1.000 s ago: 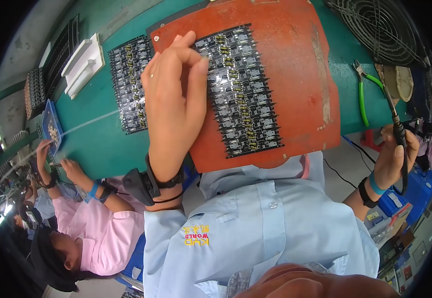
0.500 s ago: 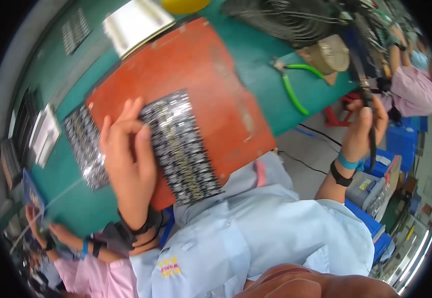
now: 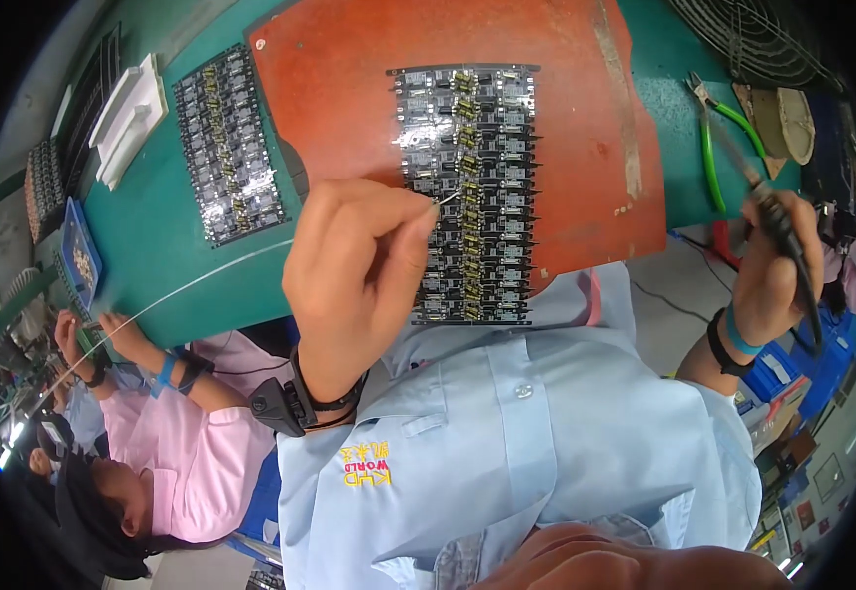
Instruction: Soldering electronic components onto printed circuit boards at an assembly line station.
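While the left hand [image 3: 361, 264] pinches a thin wire [image 3: 449, 200] between thumb and fingertip, its tip reaches over the middle of a black circuit-board panel [image 3: 477, 211]; whether it touches, I can't tell from where I stand. That panel lies flat on a red-orange board [image 3: 585, 157], set on the green surface [image 3: 212, 313], its near end at the board's near edge, close to the shirt. Off to the right, well apart from the panel, the right hand [image 3: 780, 265] is closed around the dark handle of a soldering iron [image 3: 778, 222], whose shaft is blurred.

I'd judge the panel light and fairly stiff, but fragile, with small parts crowding its face and points sticking out along its right side. Best held by the narrow strips at its far and near ends. The wire looks soft enough to bend.

A similar panel [image 3: 231, 147] lies left of the board; green-handled cutters [image 3: 710, 162] rest right of it. Leftward runs a pale strand [image 3: 202, 279].
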A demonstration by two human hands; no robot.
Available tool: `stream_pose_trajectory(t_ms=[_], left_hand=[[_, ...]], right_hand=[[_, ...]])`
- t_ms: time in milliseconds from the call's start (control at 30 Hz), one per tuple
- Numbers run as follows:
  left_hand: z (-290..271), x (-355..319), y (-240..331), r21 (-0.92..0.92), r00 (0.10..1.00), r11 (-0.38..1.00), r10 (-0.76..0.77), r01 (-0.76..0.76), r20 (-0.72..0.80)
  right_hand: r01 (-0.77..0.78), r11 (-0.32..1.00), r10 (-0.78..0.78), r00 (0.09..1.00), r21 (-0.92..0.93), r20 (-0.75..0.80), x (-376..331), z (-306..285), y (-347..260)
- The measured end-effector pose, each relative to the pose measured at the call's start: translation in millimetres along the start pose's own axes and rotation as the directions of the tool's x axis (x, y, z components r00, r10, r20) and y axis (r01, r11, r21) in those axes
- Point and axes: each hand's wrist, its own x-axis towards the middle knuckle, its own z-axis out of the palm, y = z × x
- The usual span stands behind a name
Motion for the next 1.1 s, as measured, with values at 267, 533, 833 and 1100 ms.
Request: stream_pose_trajectory(t_ms=[267, 533, 833, 1100], left_hand=[[-1, -5, 0, -0.026, 0.998, 0.999, -0.030, 0.031, 0.049], [2, 1, -1, -0.011, 0.998, 0.999, -0.043, 0.044, 0.049], [3, 4, -4, -0.011, 0.997, 0.999, -0.032, 0.033, 0.064], [3, 4, -3, -0.033, 0.996, 0.997, -0.062, 0.064, 0.061]], right_hand=[[-0.072, 0.979, -0.020, 0.898, 0.192, 0.440, 23, 50, -22], [-0.084, 0.981, -0.006, 0.885, 0.172, 0.466, 27, 59, -23], [-0.104, 0.981, 0.014, 0.883, 0.166, 0.469, 25, 63, -22], [-0.085, 0.985, 0.002, 0.874, 0.150, 0.485, 25, 61, -21]])
